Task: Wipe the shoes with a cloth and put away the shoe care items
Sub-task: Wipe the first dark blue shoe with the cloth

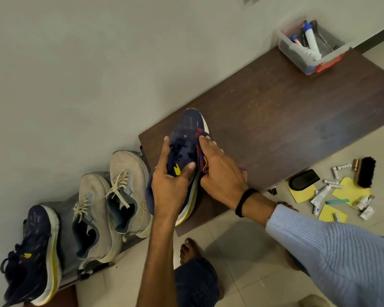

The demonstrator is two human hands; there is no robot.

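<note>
Working over the near left corner of the dark tabletop [286, 111], probably for a handy height and a firm surface close under the job.

Keeping three shoes lined up on the low shelf [64, 209] to the left, along the wall: two grey shoes [120, 187] and a spare navy shoe [36, 247], parked clear of the wiping. Already wiped or waiting, impossible to tell.

Holding the matching navy shoe [186, 134] toe towards the wall and heel out past the tabletop's edge. Touching the wood or just above it, hard to say.

Leaving the clear box [297, 52] at the far right end of the tabletop, bottles already standing inside. Judging that to be where the care items belong.

Gripping the shoe with the left hand [171, 187], fingers curled round the collar and thumb across the tongue, bracing it against the rubbing.

Pressing the striped cloth [203, 151] onto the shoe's right flank with the right hand [220, 171], fingers flat and straight, spreading the pressure. Letting the loose end trail out near the wrist.

Leaving the brush [367, 171], the black applicator [304, 179], the yellow sheets [350, 191] and the small tubes [319, 196] scattered on the floor tiles beside the tabletop, within reach and not yet put away.
</note>
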